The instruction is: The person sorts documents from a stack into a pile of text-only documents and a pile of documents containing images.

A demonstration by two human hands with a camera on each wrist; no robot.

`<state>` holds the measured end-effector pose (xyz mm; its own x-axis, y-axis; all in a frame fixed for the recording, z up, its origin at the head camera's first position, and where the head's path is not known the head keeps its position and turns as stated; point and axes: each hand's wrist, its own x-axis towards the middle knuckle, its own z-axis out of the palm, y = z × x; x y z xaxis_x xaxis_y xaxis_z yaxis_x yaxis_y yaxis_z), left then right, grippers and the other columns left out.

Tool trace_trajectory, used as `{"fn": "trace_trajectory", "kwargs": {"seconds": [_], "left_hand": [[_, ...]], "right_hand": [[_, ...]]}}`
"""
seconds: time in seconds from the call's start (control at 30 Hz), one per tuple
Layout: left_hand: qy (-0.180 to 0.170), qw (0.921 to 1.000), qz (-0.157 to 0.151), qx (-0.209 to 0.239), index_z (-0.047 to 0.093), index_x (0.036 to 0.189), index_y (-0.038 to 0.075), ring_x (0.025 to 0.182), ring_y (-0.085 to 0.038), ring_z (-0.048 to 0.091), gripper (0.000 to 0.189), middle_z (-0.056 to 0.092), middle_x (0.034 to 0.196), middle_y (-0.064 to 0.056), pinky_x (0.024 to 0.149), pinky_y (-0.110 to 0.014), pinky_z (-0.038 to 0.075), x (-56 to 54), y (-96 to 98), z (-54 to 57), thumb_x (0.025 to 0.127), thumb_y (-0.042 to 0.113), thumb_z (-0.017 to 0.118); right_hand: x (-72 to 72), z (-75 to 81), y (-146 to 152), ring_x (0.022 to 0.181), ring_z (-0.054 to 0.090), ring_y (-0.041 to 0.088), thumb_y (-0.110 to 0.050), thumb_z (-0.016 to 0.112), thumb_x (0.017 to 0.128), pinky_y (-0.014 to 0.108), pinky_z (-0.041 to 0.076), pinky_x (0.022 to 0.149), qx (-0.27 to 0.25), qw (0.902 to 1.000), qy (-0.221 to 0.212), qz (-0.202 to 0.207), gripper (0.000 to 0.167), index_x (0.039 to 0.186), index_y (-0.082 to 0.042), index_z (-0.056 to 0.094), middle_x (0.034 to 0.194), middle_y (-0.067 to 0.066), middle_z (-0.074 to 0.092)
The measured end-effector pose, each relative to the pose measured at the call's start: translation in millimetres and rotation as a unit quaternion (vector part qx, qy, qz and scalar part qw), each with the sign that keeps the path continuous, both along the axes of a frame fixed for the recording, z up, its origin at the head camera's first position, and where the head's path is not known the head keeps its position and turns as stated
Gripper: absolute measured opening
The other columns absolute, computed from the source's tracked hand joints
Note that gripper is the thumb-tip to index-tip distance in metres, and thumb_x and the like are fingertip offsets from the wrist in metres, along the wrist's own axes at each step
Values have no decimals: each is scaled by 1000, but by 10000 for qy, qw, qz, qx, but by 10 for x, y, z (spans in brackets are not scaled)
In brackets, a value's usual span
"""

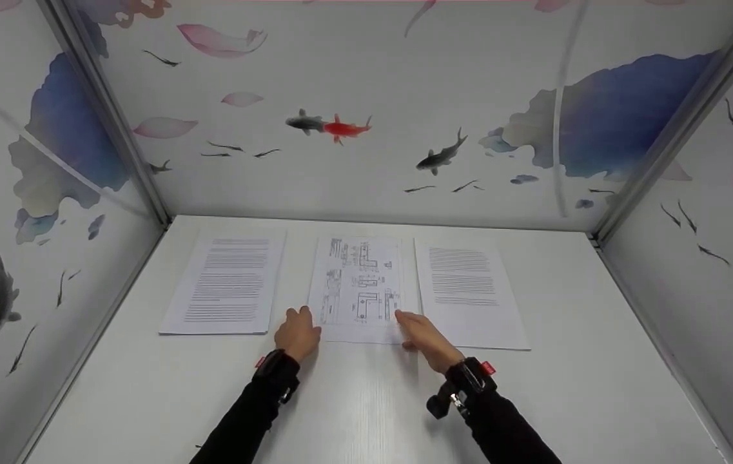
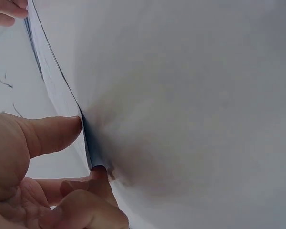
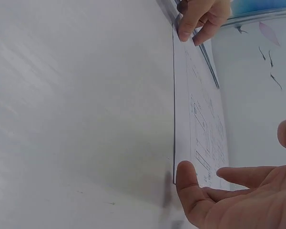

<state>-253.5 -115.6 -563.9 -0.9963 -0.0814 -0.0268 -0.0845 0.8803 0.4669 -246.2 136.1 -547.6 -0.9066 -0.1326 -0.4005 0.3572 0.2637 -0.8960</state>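
A sheet with a technical drawing [image 1: 348, 296] lies between two text stacks on the white table. At its near left corner is my left hand [image 1: 298, 334]; in the left wrist view the thumb [image 2: 55, 133] and a finger pinch the sheet's edge, which is slightly raised there. My right hand [image 1: 429, 340] is at the near right corner. In the right wrist view its fingers [image 3: 190, 191] are extended beside the corner, the little finger at the edge and the thumb apart. Whether those fingers touch the paper is hard to tell.
A stack of printed text pages [image 1: 227, 283] lies to the left, with another stack of text pages [image 1: 469, 296] to the right. White panels [image 1: 353, 180] painted with fish enclose the table [image 1: 353, 399] at the back and both sides.
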Motion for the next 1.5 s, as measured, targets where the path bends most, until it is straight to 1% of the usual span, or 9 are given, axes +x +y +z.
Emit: {"fn": "trace_trajectory", "kwargs": {"seconds": [0.2,0.43,0.6,0.77,0.93,1.03,1.2,1.37,1.5], "left_hand": [[38,9999,9,98,60,111,-7,70,-28,59,30,54,105,-24,59,-42,49,8,-10,-13,89,12,67],[137,9999,-70,-35,63,106,-7,69,-25,57,26,56,97,-21,60,-42,51,34,-9,-33,88,11,67],[95,9997,-77,191,60,117,-8,73,-26,58,39,57,105,-24,65,-44,52,36,-60,23,86,13,70],[463,9972,134,577,59,118,-3,82,-32,62,39,57,108,-24,69,-46,52,-46,-258,115,85,14,71],[726,9955,494,357,58,118,-5,104,-42,56,40,56,112,-28,81,-54,48,-128,-562,157,85,15,71],[647,9954,710,30,56,120,-8,115,-49,48,47,53,117,-33,90,-60,43,-157,-713,146,82,16,72],[374,9945,933,-284,53,122,-12,118,-53,44,60,51,118,-38,93,-62,40,-177,-862,76,79,23,74],[-31,9954,924,-269,51,123,-13,114,-53,47,65,51,116,-38,93,-60,42,-148,-925,62,82,32,74],[-215,9961,852,17,50,127,-14,116,-54,47,64,51,119,-39,95,-61,41,-133,-961,144,85,30,70]], "right_hand": [[-5,-9,5,144,25,41,-48,41,102,51,38,109,-186,9996,-147,-126,72,150,4,30,156,26,21],[17,-22,-40,135,42,34,-36,48,102,44,46,98,147,9997,120,130,57,144,1,43,150,21,41],[29,-36,-71,127,50,31,-32,51,101,43,48,95,399,9985,310,190,49,141,-4,50,145,17,50],[32,-16,-81,122,52,30,-33,53,99,41,48,93,586,9968,523,123,47,138,-7,54,144,16,50],[37,-20,-80,125,50,32,-32,54,99,43,49,95,620,9966,530,79,45,137,-8,55,146,17,47],[37,-19,-84,130,47,34,-32,55,99,46,48,98,556,9972,492,79,44,136,-8,56,146,17,47],[40,4,-109,125,50,32,-31,55,99,42,50,93,376,9979,499,146,44,135,-6,56,142,17,51],[51,0,-150,117,53,28,-30,55,99,38,50,86,195,9985,410,318,43,134,-5,56,137,15,55],[62,3,-188,117,52,29,-28,55,99,40,51,88,52,9982,428,417,43,133,-3,56,137,14,56]]}}
